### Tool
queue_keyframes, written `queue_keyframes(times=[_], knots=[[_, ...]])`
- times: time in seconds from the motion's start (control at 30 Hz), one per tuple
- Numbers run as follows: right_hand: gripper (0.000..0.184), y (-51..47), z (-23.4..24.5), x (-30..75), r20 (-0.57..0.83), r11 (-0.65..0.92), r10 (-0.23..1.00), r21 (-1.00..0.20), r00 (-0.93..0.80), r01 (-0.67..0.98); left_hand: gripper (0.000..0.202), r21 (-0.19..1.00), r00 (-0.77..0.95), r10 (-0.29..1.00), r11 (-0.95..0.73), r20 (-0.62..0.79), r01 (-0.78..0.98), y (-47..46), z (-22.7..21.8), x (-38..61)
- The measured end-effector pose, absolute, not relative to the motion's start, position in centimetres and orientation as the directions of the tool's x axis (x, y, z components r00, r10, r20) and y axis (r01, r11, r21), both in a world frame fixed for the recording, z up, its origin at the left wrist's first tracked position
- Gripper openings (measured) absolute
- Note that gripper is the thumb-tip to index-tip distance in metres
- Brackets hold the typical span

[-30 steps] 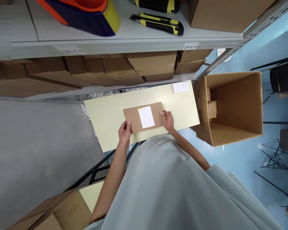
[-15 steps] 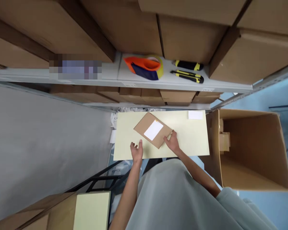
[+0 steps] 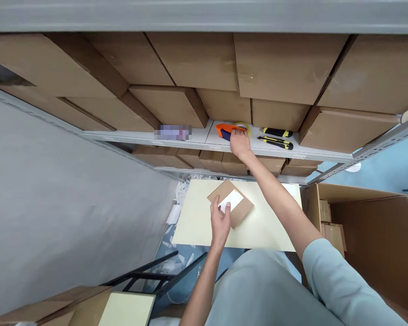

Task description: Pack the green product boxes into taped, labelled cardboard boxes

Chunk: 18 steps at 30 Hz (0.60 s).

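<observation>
A small brown cardboard parcel (image 3: pixel 238 209) with a white label (image 3: pixel 231 200) lies turned at an angle on the pale yellow table top (image 3: pixel 197 222). My left hand (image 3: pixel 220 221) rests flat on its near left corner, fingers stretched out. My right hand (image 3: pixel 240 142) is stretched up to the grey shelf (image 3: pixel 190 137), its fingers curled over the orange and blue tape dispenser (image 3: pixel 225 130) with its yellow tape roll.
Two yellow-and-black utility knives (image 3: pixel 276 137) lie on the shelf right of the dispenser. Cardboard boxes (image 3: pixel 197 63) fill the shelves above and below. A large open carton (image 3: pixel 377 235) stands at the right of the table. A white label (image 3: pixel 294 188) lies on the table's far right corner.
My right hand left the parcel and reached up to the tape dispenser on the shelf. My left hand moved onto the parcel. The view tilted upward.
</observation>
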State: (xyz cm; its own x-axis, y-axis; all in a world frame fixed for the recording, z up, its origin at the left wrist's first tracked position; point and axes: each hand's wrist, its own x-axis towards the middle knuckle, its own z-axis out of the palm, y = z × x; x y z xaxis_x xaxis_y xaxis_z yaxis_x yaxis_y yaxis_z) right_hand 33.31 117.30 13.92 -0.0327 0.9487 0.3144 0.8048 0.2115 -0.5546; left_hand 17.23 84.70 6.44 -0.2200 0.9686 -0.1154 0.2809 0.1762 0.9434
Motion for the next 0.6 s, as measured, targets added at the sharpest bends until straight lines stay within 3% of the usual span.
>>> queue_keyframes(times=[0.17,0.3,0.43,0.53,0.6], knots=[[0.022,115.2,15.9,34.7,0.308,0.216,0.951,-0.652,-0.006,0.727,0.057,0.974,-0.173,0.98,0.132,-0.1,0.185,81.1,8.6,17.4],[0.036,105.1,16.1,35.0,0.284,0.176,0.956,-0.751,0.07,0.636,0.049,0.988,-0.22,0.972,0.108,-0.082,0.108,77.0,9.9,16.0],[0.053,88.1,13.1,33.0,-0.003,-0.02,0.998,-0.965,0.067,0.261,0.045,0.989,-0.246,0.959,0.145,-0.138,0.011,72.6,10.6,15.2],[0.056,76.6,10.7,30.8,-0.225,-0.225,0.973,-0.974,0.04,-0.004,0.042,0.985,-0.233,0.959,0.169,-0.16,0.022,69.2,10.5,15.5],[0.055,71.2,9.7,29.7,-0.326,-0.323,0.945,-0.943,0.035,-0.084,0.04,0.979,-0.201,0.963,0.195,-0.181,0.051,67.0,10.1,15.8]])
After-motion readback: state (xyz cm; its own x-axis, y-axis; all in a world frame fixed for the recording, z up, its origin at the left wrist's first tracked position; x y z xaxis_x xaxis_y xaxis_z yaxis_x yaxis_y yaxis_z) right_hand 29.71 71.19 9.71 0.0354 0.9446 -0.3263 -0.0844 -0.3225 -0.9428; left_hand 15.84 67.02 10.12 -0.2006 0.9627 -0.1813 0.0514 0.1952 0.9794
